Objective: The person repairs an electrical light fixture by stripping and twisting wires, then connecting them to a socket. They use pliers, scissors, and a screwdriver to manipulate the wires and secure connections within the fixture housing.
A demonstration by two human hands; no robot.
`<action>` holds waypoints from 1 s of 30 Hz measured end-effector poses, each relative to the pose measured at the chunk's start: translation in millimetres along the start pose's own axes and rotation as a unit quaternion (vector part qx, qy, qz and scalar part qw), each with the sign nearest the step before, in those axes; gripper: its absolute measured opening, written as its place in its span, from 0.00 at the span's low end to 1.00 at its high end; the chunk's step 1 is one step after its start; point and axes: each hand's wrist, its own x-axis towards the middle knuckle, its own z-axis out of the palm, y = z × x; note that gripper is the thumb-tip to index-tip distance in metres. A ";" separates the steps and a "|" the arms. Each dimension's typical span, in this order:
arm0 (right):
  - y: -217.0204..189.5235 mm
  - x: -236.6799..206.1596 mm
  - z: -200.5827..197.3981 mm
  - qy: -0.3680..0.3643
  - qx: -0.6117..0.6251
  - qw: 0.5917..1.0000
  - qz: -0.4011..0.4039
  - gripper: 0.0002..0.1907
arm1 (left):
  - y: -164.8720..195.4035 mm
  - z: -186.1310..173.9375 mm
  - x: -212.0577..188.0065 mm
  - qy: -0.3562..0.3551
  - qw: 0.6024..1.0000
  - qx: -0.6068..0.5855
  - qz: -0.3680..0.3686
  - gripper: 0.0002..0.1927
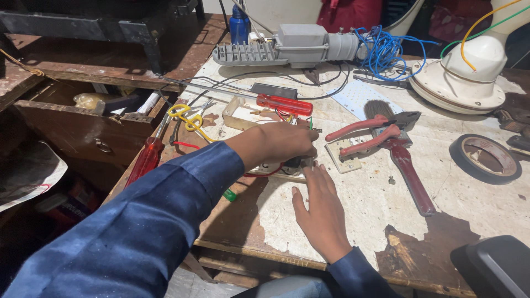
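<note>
right hand (323, 212): lies palm down on the flaking white bench (386, 193), fingers straight and close together, tips touching a small dark part (298, 162); it grips nothing.
left hand (281, 142): reaches in from the left in a blue sleeve (143, 226), fingers curled down over the same dark part; whether they clamp it cannot be told.
dark part: sits on the bench between the two hands, mostly hidden under the left one, with red wire (259, 174) looping beside it.
white plate (343, 156): just right of the left hand, flat on the bench.
pliers (367, 135): red handles, lying across a brush (406, 160) with a dark red handle.
tape (485, 158): black roll, well apart to the right.
red screwdrivers: one (146, 157) at the left edge of the bench, one (287, 104) beyond the left hand.
drawer (83, 118): open, left of the bench.
grey lamp (287, 47): at the far edge, blue wire (381, 52) bundled beside it.
fan base (469, 72): cream, far right.
</note>
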 end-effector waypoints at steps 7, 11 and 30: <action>-3.6 0.8 -2.1 -0.015 -0.013 1.000 0.001 0.24 | 0.7 -6.0 17.7 -0.046 0.994 0.090 0.037 0.12; -4.8 2.4 -2.9 -0.024 -0.012 1.000 0.015 0.23 | 2.3 -6.3 19.2 -0.039 0.993 0.099 0.046 0.13; -3.2 0.6 -0.1 -0.016 -0.014 1.000 0.007 0.24 | -6.3 -1.2 4.7 0.035 0.998 0.019 0.055 0.07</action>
